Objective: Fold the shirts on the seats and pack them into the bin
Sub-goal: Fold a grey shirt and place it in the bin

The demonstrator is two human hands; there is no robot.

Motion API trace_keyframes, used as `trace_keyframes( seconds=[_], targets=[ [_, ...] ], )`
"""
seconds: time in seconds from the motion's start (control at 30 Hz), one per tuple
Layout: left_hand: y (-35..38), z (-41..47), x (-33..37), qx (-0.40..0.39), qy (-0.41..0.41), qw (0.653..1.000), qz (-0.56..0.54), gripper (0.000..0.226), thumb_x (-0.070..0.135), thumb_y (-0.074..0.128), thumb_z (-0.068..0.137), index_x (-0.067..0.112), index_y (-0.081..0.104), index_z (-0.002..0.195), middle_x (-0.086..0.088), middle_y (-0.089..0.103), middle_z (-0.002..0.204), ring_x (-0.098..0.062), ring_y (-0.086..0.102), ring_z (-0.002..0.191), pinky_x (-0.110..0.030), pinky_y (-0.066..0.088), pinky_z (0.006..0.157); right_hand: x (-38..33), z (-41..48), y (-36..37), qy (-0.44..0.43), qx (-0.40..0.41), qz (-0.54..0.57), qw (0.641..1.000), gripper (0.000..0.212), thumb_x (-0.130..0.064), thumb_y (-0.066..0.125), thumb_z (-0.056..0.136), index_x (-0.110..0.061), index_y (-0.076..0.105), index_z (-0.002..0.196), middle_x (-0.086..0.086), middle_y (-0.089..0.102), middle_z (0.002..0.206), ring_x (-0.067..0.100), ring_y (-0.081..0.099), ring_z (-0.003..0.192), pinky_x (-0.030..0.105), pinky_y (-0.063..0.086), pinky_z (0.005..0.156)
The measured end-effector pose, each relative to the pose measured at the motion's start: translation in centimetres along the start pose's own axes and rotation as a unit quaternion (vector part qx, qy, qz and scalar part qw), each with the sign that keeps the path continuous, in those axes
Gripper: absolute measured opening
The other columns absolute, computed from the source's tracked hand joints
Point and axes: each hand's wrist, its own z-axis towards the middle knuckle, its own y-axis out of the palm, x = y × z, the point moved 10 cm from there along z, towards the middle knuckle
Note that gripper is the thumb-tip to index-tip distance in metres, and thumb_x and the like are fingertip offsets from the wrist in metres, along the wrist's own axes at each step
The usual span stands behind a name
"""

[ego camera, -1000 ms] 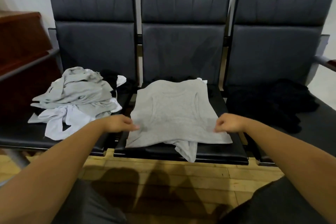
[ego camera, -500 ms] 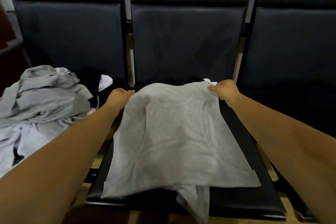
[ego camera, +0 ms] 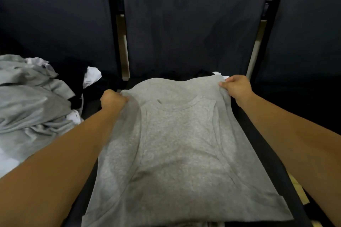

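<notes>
The left hand (ego camera: 113,100) and right hand (ego camera: 236,86) each pinch a far corner of the light grey cotton T-shirt (ego camera: 180,143), probably to fold it toward the person.

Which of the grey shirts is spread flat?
The grey shirt on the middle seat, held by the left hand and right hand; the others lie crumpled in the pile.

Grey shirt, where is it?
Head view: the grey shirt lies on the middle seat, right of the clothes pile, left hand and right hand gripping its far corners.
</notes>
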Motion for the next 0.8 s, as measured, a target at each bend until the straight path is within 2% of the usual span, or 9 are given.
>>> trace_keyframes(
  seconds=[0.07,0.17,0.27,0.37,0.43,0.53,0.63,0.7,0.8],
  targets=[
    [-0.6,-0.2,0.0,0.004,-0.022,1.000,-0.005,0.044,0.024,0.071,0.093,-0.010,0.062,0.119,-0.025,0.065,0.119,-0.041,0.062,0.112,-0.040,0.049,0.087,-0.6,-0.4,-0.4,-0.009,0.004,0.031,0.999,0.019,-0.011,0.077,0.087,-0.013,0.059,0.081,-0.003,0.060,0.084,0.009,0.056,0.079,0.020,0.047,0.064],
    [-1.9,-0.3,0.5,-0.003,-0.050,0.995,-0.086,0.040,0.018,0.064,0.097,-0.005,0.059,0.129,-0.023,0.061,0.132,-0.038,0.058,0.123,-0.037,0.050,0.087,-1.6,-1.0,-1.6,-0.039,0.012,0.041,0.998,0.024,-0.013,0.076,0.088,-0.018,0.056,0.077,-0.004,0.058,0.081,0.008,0.054,0.076,0.021,0.046,0.069],
    [-2.2,-0.4,1.2,-0.067,-0.069,0.971,-0.221,0.020,0.017,0.053,0.099,0.009,0.065,0.113,-0.018,0.061,0.132,-0.034,0.060,0.118,-0.042,0.051,0.097,-3.2,-2.0,-2.6,-0.080,-0.002,0.043,0.996,0.021,-0.014,0.075,0.089,-0.018,0.057,0.079,-0.002,0.056,0.075,0.010,0.054,0.072,0.023,0.050,0.072],
    [-3.0,-1.0,2.0,-0.112,-0.065,0.933,-0.335,0.027,0.020,0.055,0.096,0.011,0.065,0.120,-0.014,0.065,0.126,-0.031,0.063,0.114,-0.044,0.054,0.093,-4.5,-2.9,-3.3,-0.089,-0.015,0.063,0.994,0.019,-0.015,0.075,0.089,-0.018,0.059,0.080,0.002,0.060,0.081,0.014,0.058,0.080,0.029,0.053,0.080],
    [-3.7,-2.1,3.6,-0.140,-0.024,0.926,-0.351,0.022,0.011,0.056,0.098,0.008,0.064,0.119,-0.015,0.066,0.122,-0.029,0.066,0.110,-0.040,0.055,0.085,-5.1,-3.4,-3.8,-0.073,-0.018,0.096,0.993,0.021,-0.014,0.074,0.089,-0.018,0.057,0.078,0.002,0.060,0.086,0.017,0.059,0.086,0.032,0.054,0.083],
    [-5.2,-3.1,5.2,-0.130,0.008,0.913,-0.386,0.030,-0.007,0.052,0.097,0.011,0.060,0.119,-0.014,0.066,0.115,-0.026,0.067,0.103,-0.040,0.057,0.087,-5.8,-4.1,-3.8,-0.033,-0.047,0.180,0.982,0.023,-0.005,0.070,0.090,-0.017,0.055,0.077,0.002,0.062,0.086,0.019,0.063,0.088,0.034,0.056,0.079],
    [-5.5,-4.1,6.1,-0.147,0.010,0.898,-0.414,0.027,-0.007,0.051,0.095,0.008,0.064,0.114,-0.012,0.068,0.110,-0.023,0.071,0.096,-0.036,0.059,0.087,-6.1,-4.3,-3.2,0.016,-0.090,0.231,0.969,0.027,0.007,0.065,0.089,-0.017,0.062,0.102,0.008,0.063,0.110,0.027,0.065,0.105,0.042,0.058,0.089],
    [-5.8,-4.5,6.2,-0.144,-0.008,0.898,-0.415,0.022,-0.002,0.059,0.093,0.006,0.067,0.111,-0.014,0.070,0.111,-0.025,0.072,0.099,-0.037,0.058,0.091,-6.2,-4.4,-2.7,0.026,-0.121,0.205,0.971,0.036,0.007,0.065,0.091,-0.014,0.064,0.120,0.011,0.063,0.119,0.028,0.064,0.109,0.044,0.057,0.093],
    [-6.1,-5.0,7.0,-0.153,0.033,0.926,-0.342,0.021,0.010,0.068,0.093,0.004,0.068,0.113,-0.015,0.073,0.110,-0.026,0.074,0.099,-0.039,0.059,0.090,-6.4,-4.2,-3.0,0.005,-0.125,0.114,0.986,0.020,-0.004,0.072,0.090,-0.008,0.071,0.109,0.010,0.070,0.112,0.024,0.068,0.106,0.037,0.058,0.088]
  ],
)
